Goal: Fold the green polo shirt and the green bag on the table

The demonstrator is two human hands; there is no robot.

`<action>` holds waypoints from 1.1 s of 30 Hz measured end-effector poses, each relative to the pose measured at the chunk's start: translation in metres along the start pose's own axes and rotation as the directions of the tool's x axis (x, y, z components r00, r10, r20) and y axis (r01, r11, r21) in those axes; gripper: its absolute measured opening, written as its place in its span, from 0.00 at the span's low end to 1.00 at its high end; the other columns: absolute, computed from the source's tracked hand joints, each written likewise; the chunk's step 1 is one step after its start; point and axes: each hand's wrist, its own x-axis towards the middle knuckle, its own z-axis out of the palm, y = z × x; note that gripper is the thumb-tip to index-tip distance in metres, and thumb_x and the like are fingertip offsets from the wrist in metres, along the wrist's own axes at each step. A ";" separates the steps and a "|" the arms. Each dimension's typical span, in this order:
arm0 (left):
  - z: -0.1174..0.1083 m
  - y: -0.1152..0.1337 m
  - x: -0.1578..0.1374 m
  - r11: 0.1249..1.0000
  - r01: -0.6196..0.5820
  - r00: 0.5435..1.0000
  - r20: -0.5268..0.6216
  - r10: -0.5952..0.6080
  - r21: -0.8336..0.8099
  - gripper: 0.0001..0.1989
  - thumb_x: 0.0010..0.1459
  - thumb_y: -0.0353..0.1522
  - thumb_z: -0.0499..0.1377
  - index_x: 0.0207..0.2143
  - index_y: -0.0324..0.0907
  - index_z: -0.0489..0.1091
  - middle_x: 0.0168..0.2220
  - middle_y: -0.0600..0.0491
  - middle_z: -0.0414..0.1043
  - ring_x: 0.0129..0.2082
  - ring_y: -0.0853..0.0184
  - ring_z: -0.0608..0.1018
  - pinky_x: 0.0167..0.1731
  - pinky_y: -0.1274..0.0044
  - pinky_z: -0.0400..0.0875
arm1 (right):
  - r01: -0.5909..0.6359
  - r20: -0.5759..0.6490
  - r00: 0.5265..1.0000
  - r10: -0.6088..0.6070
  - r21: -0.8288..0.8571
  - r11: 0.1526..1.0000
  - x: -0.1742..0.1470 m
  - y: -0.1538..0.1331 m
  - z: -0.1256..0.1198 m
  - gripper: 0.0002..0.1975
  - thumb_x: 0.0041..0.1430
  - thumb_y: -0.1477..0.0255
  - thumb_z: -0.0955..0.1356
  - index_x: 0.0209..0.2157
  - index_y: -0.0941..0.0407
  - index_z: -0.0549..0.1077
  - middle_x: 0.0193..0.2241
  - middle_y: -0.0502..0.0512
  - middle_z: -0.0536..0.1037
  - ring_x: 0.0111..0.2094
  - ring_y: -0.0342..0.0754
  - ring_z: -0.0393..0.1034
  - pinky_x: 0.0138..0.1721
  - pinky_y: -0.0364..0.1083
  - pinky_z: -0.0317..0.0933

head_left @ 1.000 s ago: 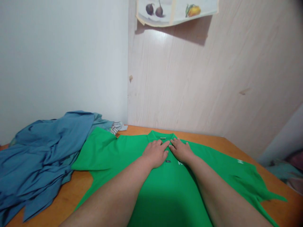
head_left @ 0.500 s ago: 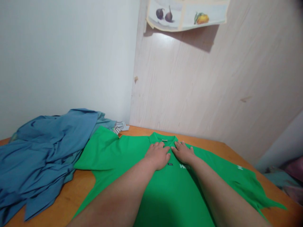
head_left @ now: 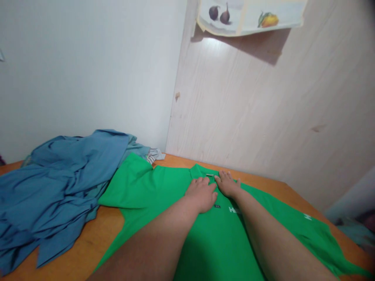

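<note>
A green polo shirt (head_left: 170,183) lies spread out front up, its collar toward the wall and its sleeves out to both sides. My left hand (head_left: 202,194) rests flat on the cloth just below the collar, fingers stretched out. Over the right side of the collar lies my right hand (head_left: 227,184), also flat with its fingers apart, hiding that part of it. White lettering (head_left: 234,210) on the chest is partly covered by my right forearm. The lower end of the shirt runs out of view.
A crumpled heap of blue clothes (head_left: 79,168) lies at the left, touching the green sleeve. The orange-brown tabletop (head_left: 265,183) meets a pale wall (head_left: 243,117). Fruit pictures (head_left: 252,17) hang above. More cloth (head_left: 356,234) shows at the far right.
The camera has turned a little left, so the scene sits further right. My right hand has shifted slightly upward onto the collar's right side. My left hand stays nearly in place on the shirt.
</note>
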 end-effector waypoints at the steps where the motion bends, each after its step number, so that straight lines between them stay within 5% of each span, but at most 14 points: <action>1: 0.000 0.000 0.000 1.000 0.000 1.000 -0.001 0.000 0.003 0.19 0.66 0.43 0.48 0.53 0.48 0.68 0.53 0.45 0.67 0.52 0.51 0.69 0.49 0.59 0.64 | 0.000 -0.002 1.000 0.000 0.004 1.000 0.000 0.000 0.001 0.36 0.67 0.52 0.46 0.70 0.56 0.43 0.71 0.58 0.39 0.70 0.55 0.31 0.63 0.72 0.31; 11: 0.001 -0.003 0.000 1.000 -0.009 1.000 0.014 0.009 -0.004 0.21 0.66 0.43 0.47 0.56 0.49 0.67 0.54 0.45 0.67 0.53 0.50 0.68 0.49 0.59 0.64 | -0.016 -0.090 0.996 0.023 0.078 0.997 0.002 0.017 -0.007 0.37 0.67 0.52 0.43 0.70 0.56 0.46 0.70 0.59 0.43 0.70 0.57 0.31 0.62 0.72 0.35; 17: 0.003 -0.004 0.000 1.000 -0.003 1.000 0.015 0.003 -0.021 0.22 0.66 0.44 0.47 0.58 0.49 0.66 0.55 0.45 0.66 0.54 0.49 0.67 0.51 0.57 0.62 | -0.003 0.002 1.000 0.003 -0.002 1.000 0.001 0.014 -0.004 0.36 0.67 0.51 0.47 0.70 0.56 0.45 0.70 0.60 0.43 0.70 0.57 0.33 0.62 0.72 0.33; 22: 0.003 -0.003 0.000 1.000 -0.013 1.000 0.002 0.013 -0.011 0.21 0.66 0.43 0.47 0.57 0.49 0.66 0.54 0.45 0.66 0.53 0.50 0.68 0.50 0.58 0.63 | -0.010 -0.112 0.994 0.012 0.023 1.000 0.000 0.008 -0.008 0.36 0.67 0.52 0.45 0.69 0.57 0.46 0.70 0.59 0.43 0.70 0.55 0.31 0.63 0.72 0.30; 28: 0.001 -0.003 0.000 1.000 -0.008 1.000 0.004 0.008 0.002 0.20 0.66 0.43 0.48 0.56 0.50 0.67 0.53 0.46 0.67 0.53 0.52 0.68 0.51 0.59 0.63 | 0.034 -0.004 0.999 -0.034 0.006 0.999 0.000 0.003 -0.006 0.35 0.67 0.53 0.47 0.69 0.56 0.46 0.70 0.59 0.42 0.70 0.55 0.33 0.62 0.72 0.32; 33: 0.001 -0.003 0.000 1.000 -0.014 1.000 0.005 0.014 -0.001 0.20 0.66 0.43 0.48 0.54 0.49 0.68 0.53 0.46 0.67 0.53 0.51 0.69 0.50 0.58 0.64 | 0.056 -0.039 0.998 -0.056 0.010 0.998 0.000 0.001 -0.006 0.36 0.67 0.53 0.46 0.70 0.57 0.45 0.70 0.60 0.41 0.70 0.55 0.31 0.62 0.72 0.31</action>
